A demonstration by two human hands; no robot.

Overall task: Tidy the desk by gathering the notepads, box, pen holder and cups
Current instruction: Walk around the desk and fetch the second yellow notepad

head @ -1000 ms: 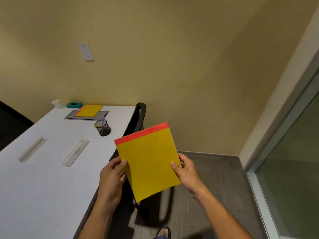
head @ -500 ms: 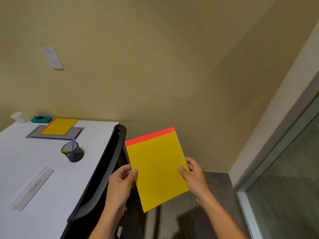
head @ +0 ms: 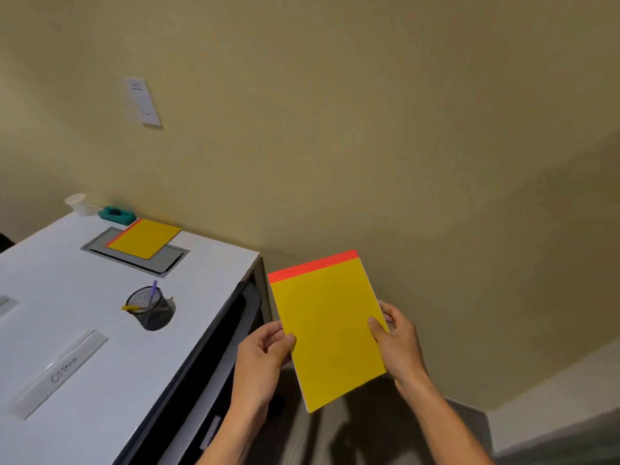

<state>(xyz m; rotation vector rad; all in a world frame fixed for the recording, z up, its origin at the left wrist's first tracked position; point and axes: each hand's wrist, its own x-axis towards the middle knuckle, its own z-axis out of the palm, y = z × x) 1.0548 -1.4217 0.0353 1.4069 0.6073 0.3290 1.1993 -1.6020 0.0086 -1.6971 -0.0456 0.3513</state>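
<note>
Head view: both hands (head: pixel 335 350) grip a blank yellow notepad (head: pixel 328 330); desk (head: pixel 84 330) strip (head: pixel 62 372) lettering unreadable.

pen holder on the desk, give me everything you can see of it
The black wire-mesh pen holder is a round, see-through cup standing upright on the white desk, near its right edge, in front of the yellow notepad lying there. A purple pen pokes up from it; a yellow pen leans out over its left rim. Neither hand touches it.
</note>
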